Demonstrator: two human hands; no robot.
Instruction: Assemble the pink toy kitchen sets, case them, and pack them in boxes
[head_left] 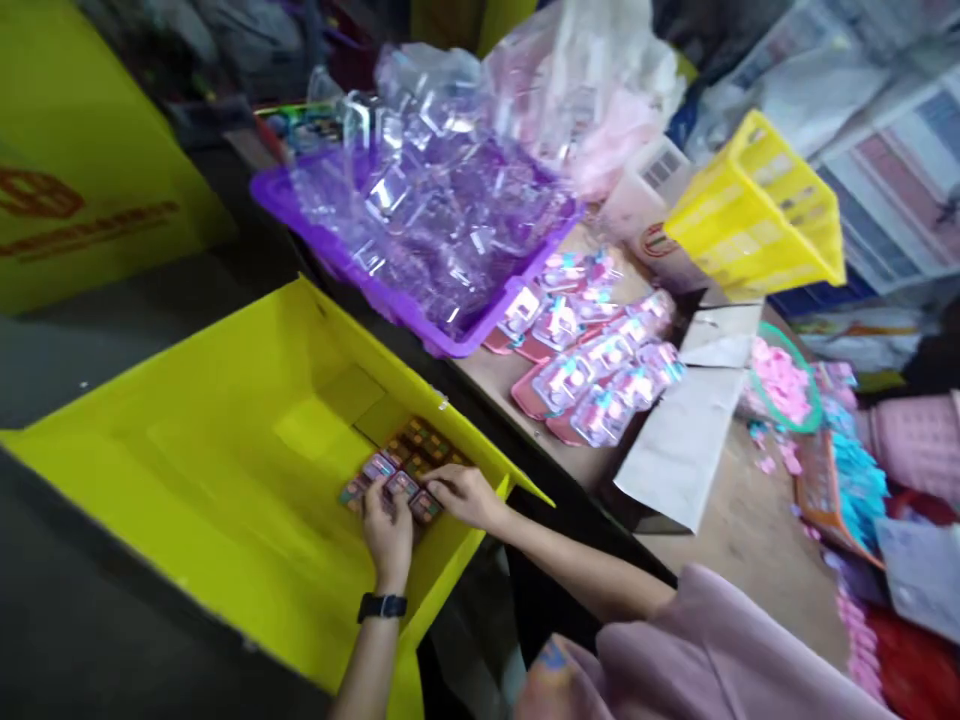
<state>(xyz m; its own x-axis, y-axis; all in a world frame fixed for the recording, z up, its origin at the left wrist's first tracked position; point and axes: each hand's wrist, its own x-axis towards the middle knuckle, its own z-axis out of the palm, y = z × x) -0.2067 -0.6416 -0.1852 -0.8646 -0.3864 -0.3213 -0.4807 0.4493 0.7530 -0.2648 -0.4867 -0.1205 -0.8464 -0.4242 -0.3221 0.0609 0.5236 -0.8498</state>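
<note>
Both hands reach down into a large yellow box. In its near right corner lie several small square packs in rows, their fronts patterned in pink and orange. My left hand, with a dark watch at the wrist, has its fingers closed around the front packs. My right hand is at the right end of the same row, thumb and fingers pinched at a pack's edge. Blur hides the fingertips' exact contact.
A purple tray heaped with clear plastic shells stands on the bench. Beside it are rows of blister-packed toys, a white carton, a yellow basket, a green basket of pink pieces and blue pieces.
</note>
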